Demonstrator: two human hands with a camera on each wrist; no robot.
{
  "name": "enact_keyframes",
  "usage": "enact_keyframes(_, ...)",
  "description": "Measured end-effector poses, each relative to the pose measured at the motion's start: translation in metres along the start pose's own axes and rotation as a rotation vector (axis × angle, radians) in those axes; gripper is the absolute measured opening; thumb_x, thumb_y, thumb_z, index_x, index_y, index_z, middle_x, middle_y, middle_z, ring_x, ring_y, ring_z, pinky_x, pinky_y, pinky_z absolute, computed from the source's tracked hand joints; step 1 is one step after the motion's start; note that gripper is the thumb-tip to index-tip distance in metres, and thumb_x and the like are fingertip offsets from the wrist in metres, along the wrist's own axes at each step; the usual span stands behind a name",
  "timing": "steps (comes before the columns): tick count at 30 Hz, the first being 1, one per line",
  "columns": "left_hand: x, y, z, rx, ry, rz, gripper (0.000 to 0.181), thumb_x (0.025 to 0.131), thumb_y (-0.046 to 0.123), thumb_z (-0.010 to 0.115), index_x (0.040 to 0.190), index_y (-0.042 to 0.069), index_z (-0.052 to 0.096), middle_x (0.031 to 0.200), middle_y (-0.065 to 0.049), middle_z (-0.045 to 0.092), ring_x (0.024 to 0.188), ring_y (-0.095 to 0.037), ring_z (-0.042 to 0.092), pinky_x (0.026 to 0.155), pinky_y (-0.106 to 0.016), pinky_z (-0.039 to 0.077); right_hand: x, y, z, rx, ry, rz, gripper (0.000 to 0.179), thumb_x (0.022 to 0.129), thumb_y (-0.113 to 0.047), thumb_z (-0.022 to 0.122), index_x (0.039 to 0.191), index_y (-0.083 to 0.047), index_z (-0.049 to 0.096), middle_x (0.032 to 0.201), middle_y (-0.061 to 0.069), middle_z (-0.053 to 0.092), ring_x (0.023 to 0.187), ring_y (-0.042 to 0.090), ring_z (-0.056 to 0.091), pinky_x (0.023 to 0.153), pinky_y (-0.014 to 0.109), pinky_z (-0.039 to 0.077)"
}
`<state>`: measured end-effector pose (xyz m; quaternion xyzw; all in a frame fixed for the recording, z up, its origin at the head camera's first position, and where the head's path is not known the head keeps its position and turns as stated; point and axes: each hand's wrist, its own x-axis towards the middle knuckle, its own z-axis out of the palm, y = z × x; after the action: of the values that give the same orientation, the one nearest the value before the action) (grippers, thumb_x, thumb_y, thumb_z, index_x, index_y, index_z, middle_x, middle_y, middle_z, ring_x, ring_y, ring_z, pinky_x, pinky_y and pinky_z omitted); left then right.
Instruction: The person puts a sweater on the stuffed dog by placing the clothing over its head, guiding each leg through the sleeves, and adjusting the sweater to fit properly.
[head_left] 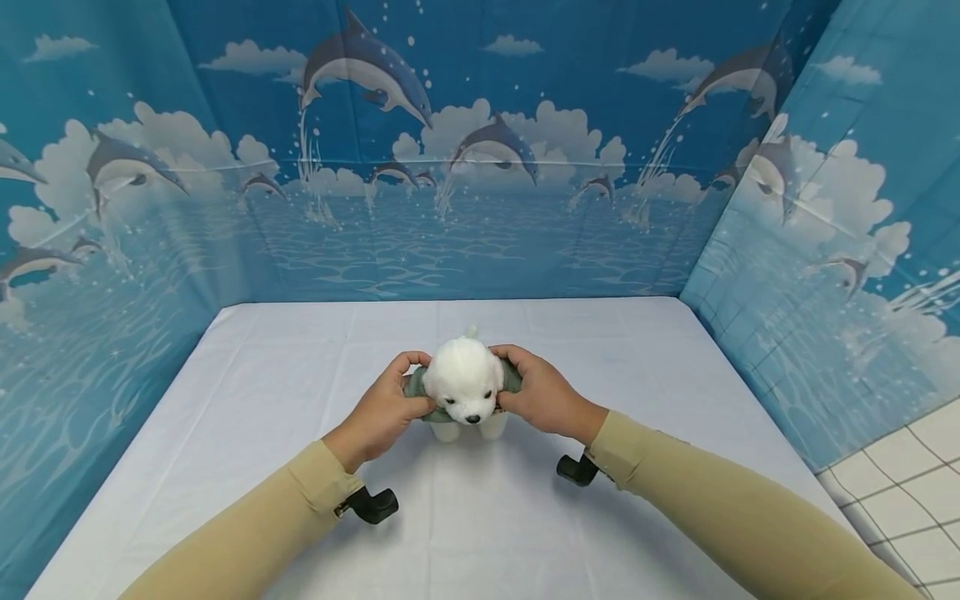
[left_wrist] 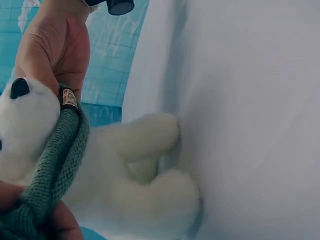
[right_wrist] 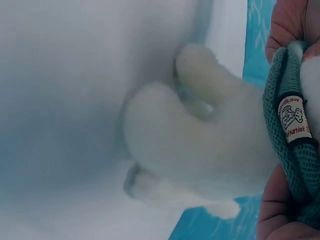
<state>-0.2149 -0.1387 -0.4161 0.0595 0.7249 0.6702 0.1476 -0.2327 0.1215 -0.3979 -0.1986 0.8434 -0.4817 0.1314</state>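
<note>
A white plush dog [head_left: 463, 379] stands on the table, its black-nosed head towards me. Around its neck runs a green knitted garment [left_wrist: 62, 152], bunched into a thick band; a small printed label [right_wrist: 294, 119] is on it. My left hand [head_left: 378, 410] pinches the knit at one side of the head, thumb in front and fingers behind. On the opposite side my right hand [head_left: 551, 396] grips it the same way. The dog's white legs [left_wrist: 157, 197] touch the tabletop in both wrist views. Parts of the fingers are hidden behind the knit.
A white cloth covers the table [head_left: 480, 533]. Blue dolphin-print curtains [head_left: 480, 233] enclose its back and sides. Black wrist-worn devices [head_left: 375, 505] hang below both sleeves. White tiles [head_left: 911, 500] show at the lower right.
</note>
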Motion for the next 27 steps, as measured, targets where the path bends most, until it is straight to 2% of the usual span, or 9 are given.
enact_keyframes(6,-0.001,0.002,-0.006,0.027,-0.037,-0.005,0.055,0.097,-0.003,0.064,0.145,0.016,0.043,0.152,-0.021,0.044,0.138,-0.035,0.051,0.103,-0.043,0.054,-0.003,-0.001,-0.01,-0.016,-0.05,-0.037,0.07,0.102,-0.01,0.068,0.164,-0.009,0.034,0.17,0.016,0.034,0.154,0.038,0.04,0.115,0.047,0.049)
enact_keyframes(11,-0.001,0.0,-0.011,0.064,-0.056,-0.018,0.057,0.102,0.007,0.066,0.153,0.016,0.042,0.151,-0.02,0.047,0.133,-0.035,0.055,0.105,-0.049,0.054,-0.005,0.001,-0.014,-0.045,-0.055,-0.062,0.066,0.104,-0.015,0.067,0.163,-0.008,0.037,0.17,0.017,0.033,0.155,0.038,0.039,0.117,0.048,0.048)
enact_keyframes(15,0.0,-0.002,-0.012,0.085,-0.058,-0.013,0.058,0.102,0.009,0.066,0.155,0.016,0.043,0.149,-0.02,0.049,0.127,-0.032,0.057,0.104,-0.05,0.054,-0.005,0.003,-0.014,-0.068,-0.057,-0.071,0.064,0.105,-0.015,0.066,0.162,-0.008,0.039,0.168,0.019,0.035,0.153,0.038,0.042,0.116,0.046,0.049)
enact_keyframes(20,0.001,-0.004,-0.013,0.095,-0.058,-0.01,0.059,0.102,0.007,0.066,0.155,0.014,0.044,0.152,-0.019,0.048,0.128,-0.033,0.058,0.105,-0.05,0.055,-0.005,0.006,-0.013,-0.108,-0.047,-0.083,0.06,0.105,-0.014,0.067,0.16,-0.011,0.045,0.162,0.018,0.044,0.148,0.037,0.048,0.113,0.046,0.051)
enact_keyframes(27,-0.001,-0.004,-0.012,0.158,-0.043,-0.014,0.058,0.101,0.009,0.069,0.155,0.015,0.047,0.152,-0.017,0.051,0.121,-0.029,0.063,0.103,-0.051,0.055,-0.006,0.007,-0.013,-0.156,-0.049,-0.098,0.055,0.106,-0.018,0.066,0.158,-0.012,0.049,0.161,0.015,0.046,0.149,0.037,0.046,0.115,0.048,0.049)
